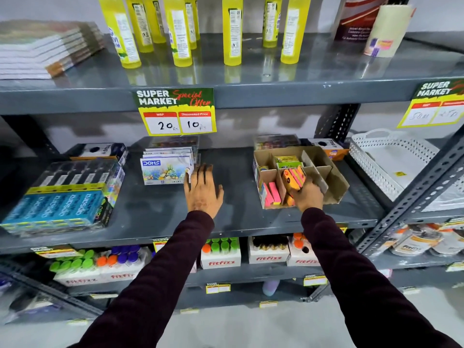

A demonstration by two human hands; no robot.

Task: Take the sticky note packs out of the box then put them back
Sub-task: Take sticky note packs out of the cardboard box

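Note:
A brown cardboard box (334,183) with dividers sits on the middle grey shelf, right of centre. My right hand (307,197) is at its front middle compartment, closed on an orange and pink sticky note pack (292,178) that is tilted and partly above the divider. Another pink and yellow pack (272,193) stands in the front left compartment, and a green and yellow pack (287,160) lies in a rear compartment. My left hand (202,188) rests flat on the bare shelf, fingers spread, holding nothing, well left of the box.
White DOMS packs (165,167) stand just left of my left hand. Blue pencil boxes (60,202) fill the shelf's left end. A white perforated basket (391,159) lies to the right. Yellow bottles (179,31) stand on the shelf above; price tags hang from its edge.

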